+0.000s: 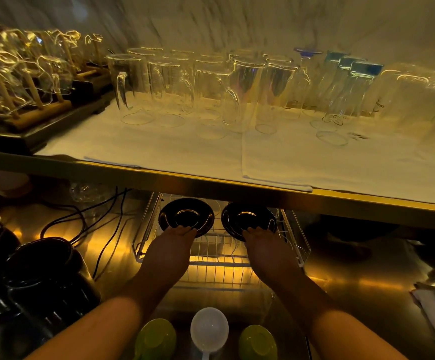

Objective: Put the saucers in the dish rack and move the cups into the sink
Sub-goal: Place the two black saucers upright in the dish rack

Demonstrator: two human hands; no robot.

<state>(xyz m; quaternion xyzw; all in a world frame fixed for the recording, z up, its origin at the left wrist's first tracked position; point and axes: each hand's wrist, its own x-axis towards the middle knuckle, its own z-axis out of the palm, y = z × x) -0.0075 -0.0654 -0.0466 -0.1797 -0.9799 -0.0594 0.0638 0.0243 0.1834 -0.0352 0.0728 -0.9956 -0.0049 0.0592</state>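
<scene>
Two glossy black round saucers sit side by side over the white wire dish rack [219, 255] on the shiny steel bench [354, 276]. The left hand [170, 252] grips the near rim of the left saucer [186, 215], the right hand [269, 252] that of the right saucer [248, 219]. Two smooth green cups [155, 339] stand nearer than the rack.

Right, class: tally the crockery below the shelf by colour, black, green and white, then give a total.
Black saucers: 2, one in the left hand at, one in the right hand at, both over the dish rack
Green cups: 2
White cup: 1
Total: 5
</scene>
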